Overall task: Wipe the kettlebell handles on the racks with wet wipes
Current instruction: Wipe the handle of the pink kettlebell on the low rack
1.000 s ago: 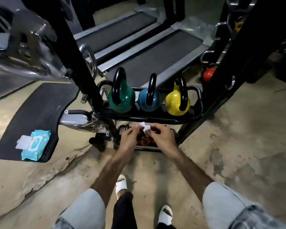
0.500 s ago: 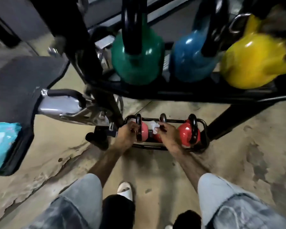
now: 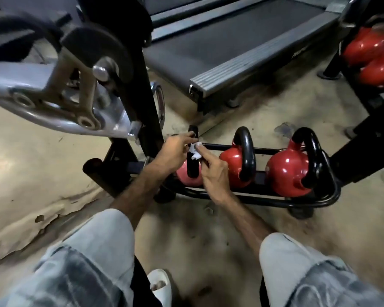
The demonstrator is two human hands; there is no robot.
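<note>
Three red kettlebells with black handles stand in a low black rack point(image 3: 297, 203) on the floor. At the left kettlebell point(image 3: 186, 177), my left hand point(image 3: 174, 151) grips the top of its black handle point(image 3: 192, 151). Against that same handle, my right hand point(image 3: 213, 173) pinches a crumpled white wet wipe point(image 3: 195, 151). The middle kettlebell point(image 3: 233, 167) and the right kettlebell point(image 3: 288, 171) stand untouched to the right.
A silver and black machine arm point(image 3: 53, 100) with its black post point(image 3: 142, 96) overhangs the left. Treadmill decks point(image 3: 242, 47) lie behind the rack. More red kettlebells point(image 3: 372, 56) sit on another rack at the upper right. My knees fill the bottom.
I have crouched lower, so the upper shelf of coloured kettlebells has left the view. Both hands have closed on the left kettlebell's handle, with the wipe now against it.
</note>
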